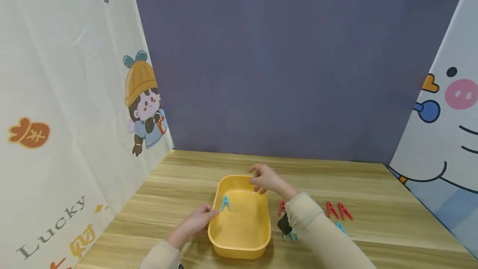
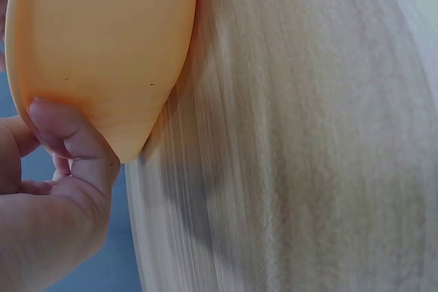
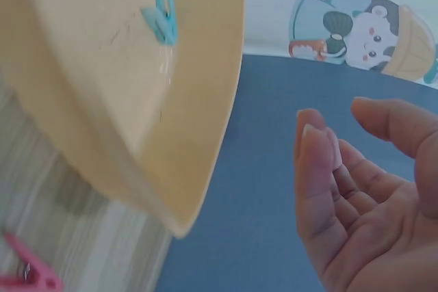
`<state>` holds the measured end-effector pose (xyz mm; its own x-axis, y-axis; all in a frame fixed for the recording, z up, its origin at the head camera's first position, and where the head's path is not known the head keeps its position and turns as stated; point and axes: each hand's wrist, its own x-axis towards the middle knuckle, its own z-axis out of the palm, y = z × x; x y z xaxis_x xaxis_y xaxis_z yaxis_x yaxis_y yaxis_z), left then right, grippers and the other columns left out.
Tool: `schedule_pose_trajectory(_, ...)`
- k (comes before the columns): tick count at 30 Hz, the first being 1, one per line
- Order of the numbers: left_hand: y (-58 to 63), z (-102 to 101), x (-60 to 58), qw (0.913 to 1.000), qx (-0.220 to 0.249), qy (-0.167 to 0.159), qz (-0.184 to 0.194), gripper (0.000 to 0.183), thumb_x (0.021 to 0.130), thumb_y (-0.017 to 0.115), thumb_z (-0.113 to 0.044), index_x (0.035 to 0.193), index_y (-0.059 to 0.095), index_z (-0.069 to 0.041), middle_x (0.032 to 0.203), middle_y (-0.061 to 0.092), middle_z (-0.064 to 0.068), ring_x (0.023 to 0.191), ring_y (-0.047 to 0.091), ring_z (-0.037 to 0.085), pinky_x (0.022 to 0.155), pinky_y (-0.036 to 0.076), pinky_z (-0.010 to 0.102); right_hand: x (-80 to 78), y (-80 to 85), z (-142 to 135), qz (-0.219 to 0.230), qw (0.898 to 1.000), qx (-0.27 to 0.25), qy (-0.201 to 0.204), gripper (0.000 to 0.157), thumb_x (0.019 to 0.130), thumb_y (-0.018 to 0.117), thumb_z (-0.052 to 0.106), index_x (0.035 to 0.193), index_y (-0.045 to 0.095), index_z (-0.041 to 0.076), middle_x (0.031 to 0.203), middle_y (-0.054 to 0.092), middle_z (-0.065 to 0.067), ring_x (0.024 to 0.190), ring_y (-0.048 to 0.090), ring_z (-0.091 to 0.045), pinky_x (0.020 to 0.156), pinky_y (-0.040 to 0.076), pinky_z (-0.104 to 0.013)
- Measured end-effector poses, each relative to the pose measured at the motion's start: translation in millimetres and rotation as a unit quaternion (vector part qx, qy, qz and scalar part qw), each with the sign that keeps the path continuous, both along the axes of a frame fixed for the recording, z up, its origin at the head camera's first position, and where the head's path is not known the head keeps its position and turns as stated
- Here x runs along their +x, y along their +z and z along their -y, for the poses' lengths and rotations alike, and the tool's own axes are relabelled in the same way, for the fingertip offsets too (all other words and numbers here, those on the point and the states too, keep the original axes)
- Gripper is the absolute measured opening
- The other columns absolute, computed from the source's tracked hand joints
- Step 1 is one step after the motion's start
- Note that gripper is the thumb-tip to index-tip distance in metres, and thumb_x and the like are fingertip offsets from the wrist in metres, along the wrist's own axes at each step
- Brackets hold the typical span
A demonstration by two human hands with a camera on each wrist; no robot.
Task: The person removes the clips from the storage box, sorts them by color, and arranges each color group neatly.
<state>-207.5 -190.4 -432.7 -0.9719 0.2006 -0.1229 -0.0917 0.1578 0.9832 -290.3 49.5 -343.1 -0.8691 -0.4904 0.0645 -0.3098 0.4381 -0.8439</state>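
My left hand [image 1: 200, 219] pinches the left rim of a yellow plastic tub [image 1: 239, 252], its thumb inside the wall in the left wrist view. One light-blue clothespin [image 1: 225, 204] lies in the tub, towards its left side. Over the tub's far right corner is my right hand [image 1: 267, 179]. In the right wrist view its thumb and fingers stand apart, bent a little, with nothing between them. Right of the tub, red clothespins [image 1: 331, 209] lie on the table, with blue clothespins [image 1: 341, 228] nearer to me. My right forearm hides part of them.
The wooden table [image 1: 168, 194] carries everything. A dark blue-grey cloth [image 1: 269, 65] hangs behind its far edge. White printed sheets flank it, with a cartoon child [image 1: 145, 103] on the left one. A black wrist device [image 1: 285, 224] sits under my right sleeve.
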Motion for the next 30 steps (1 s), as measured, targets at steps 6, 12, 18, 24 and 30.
schedule_pose_trajectory(6,-0.5,0,-0.9,1.0000,0.002,-0.005,-0.003,0.021,0.095,0.049,-0.020,0.093,0.041,-0.001,0.089,0.054,0.016,0.071,0.059,0.020,0.059,0.052,0.032,1.0,-6.1,23,0.017,1.000,-0.005,0.008,0.034,0.087,0.060,0.007,0.119,0.051,-0.003,0.085,0.056,-0.015,0.067,0.061,-0.031,0.054,0.053,-0.037)
schedule_pose_trajectory(12,-1.1,0,-1.7,1.0000,0.005,-0.006,-0.002,0.021,0.095,0.050,-0.021,0.090,0.040,-0.003,0.088,0.054,0.016,0.071,0.060,0.021,0.060,0.053,0.033,-3.3,-15.7,44,0.042,0.999,-0.011,-0.001,0.032,0.088,0.061,0.008,0.116,0.053,-0.004,0.085,0.058,-0.014,0.063,0.061,-0.024,0.055,0.053,-0.037)
schedule_pose_trajectory(18,-2.4,0,-1.0,0.9999,0.009,-0.006,-0.005,0.021,0.094,0.050,-0.020,0.089,0.040,-0.003,0.088,0.054,0.015,0.070,0.059,0.020,0.059,0.052,0.033,-6.0,-29.1,62,0.051,0.999,-0.012,-0.012,0.028,0.086,0.061,0.006,0.110,0.055,-0.006,0.084,0.059,-0.011,0.060,0.061,-0.023,0.052,0.053,-0.034)
schedule_pose_trajectory(24,-4.0,-1,-0.6,0.9999,0.014,-0.006,-0.008,0.019,0.095,0.050,-0.018,0.089,0.040,-0.003,0.087,0.055,0.014,0.069,0.059,0.019,0.057,0.052,0.031,-2.8,-46.2,74,0.069,0.997,0.027,-0.017,0.029,0.081,0.062,0.005,0.107,0.055,-0.005,0.082,0.058,-0.010,0.067,0.063,-0.032,0.055,0.053,-0.038)
schedule_pose_trajectory(30,-3.2,-1,-1.6,0.9997,0.022,-0.007,-0.011,0.018,0.094,0.050,-0.017,0.089,0.040,-0.004,0.087,0.055,0.014,0.069,0.059,0.020,0.058,0.052,0.031,-3.9,-58.4,79,0.085,0.994,0.061,-0.019,0.040,0.079,0.064,0.007,0.114,0.048,-0.007,0.074,0.057,-0.015,0.056,0.058,-0.024,0.055,0.053,-0.038)
